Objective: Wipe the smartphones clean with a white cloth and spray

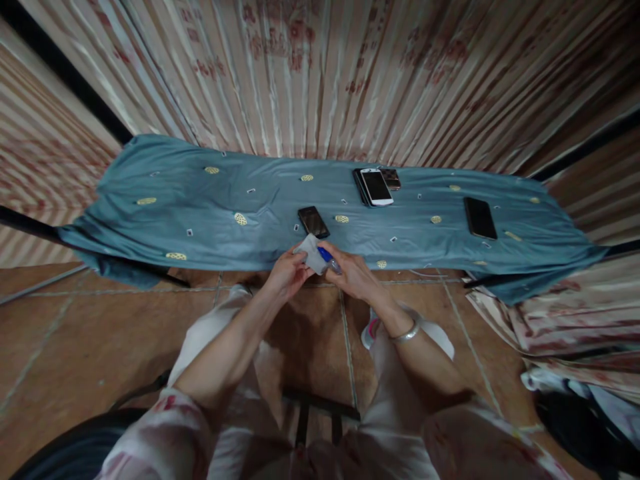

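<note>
Two hands hold a small white cloth and a blue-tipped tube at the near edge of a covered table.

The left hand (286,272) pinches the white cloth (313,255); the right hand (353,272) grips the tube (329,259) against it, apparently wetting the cloth. A dark phone (313,221) lies just beyond on the blue tablecloth (200,213). Wiping it would need a hand free.

1 head-worn view looks forward and down, close over both hands, onto the table (200,213) edge and curtain (320,73) behind.
</note>
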`<act>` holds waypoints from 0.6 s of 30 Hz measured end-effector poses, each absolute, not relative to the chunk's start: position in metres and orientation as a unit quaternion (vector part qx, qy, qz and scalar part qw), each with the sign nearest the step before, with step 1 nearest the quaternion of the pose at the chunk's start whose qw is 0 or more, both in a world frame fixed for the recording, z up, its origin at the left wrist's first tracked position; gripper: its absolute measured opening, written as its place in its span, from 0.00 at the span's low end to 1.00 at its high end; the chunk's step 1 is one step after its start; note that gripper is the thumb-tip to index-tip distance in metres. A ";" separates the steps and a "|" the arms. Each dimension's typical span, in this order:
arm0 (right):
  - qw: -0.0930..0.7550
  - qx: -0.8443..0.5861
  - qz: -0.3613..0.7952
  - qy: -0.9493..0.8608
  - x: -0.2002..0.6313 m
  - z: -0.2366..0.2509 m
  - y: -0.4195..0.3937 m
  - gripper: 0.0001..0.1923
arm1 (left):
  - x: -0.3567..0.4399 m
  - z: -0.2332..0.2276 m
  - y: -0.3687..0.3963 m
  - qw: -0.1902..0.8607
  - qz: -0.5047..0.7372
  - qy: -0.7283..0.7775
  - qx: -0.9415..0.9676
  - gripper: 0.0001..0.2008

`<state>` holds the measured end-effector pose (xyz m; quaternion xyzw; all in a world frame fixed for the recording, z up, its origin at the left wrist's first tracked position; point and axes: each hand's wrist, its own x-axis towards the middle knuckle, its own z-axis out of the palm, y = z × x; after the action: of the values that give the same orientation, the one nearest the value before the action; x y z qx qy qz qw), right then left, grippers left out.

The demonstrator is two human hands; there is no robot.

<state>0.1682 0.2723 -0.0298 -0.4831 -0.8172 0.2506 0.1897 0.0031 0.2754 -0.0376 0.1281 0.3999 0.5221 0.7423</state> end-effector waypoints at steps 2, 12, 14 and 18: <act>0.185 -0.469 0.261 -0.823 0.171 -0.031 0.273 0.34 | 0.003 -0.039 0.277 0.737 0.526 0.405 0.124 0.15; 0.223 -0.590 0.209 -0.747 0.211 -0.053 0.310 0.31 | 0.010 -0.054 0.280 0.723 0.552 0.405 0.099 0.10; 0.237 -0.594 0.189 -0.745 0.214 -0.056 0.321 0.32 | 0.016 -0.056 0.277 0.727 0.545 0.403 0.105 0.08; 0.265 -0.602 0.172 -0.733 0.208 -0.062 0.349 0.36 | 0.028 -0.059 0.269 0.729 0.539 0.405 0.120 0.09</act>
<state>0.2079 0.3492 -0.0623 -0.6018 -0.7334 0.1717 0.2655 0.0276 0.2693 -0.0588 0.1204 0.4053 0.5386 0.7288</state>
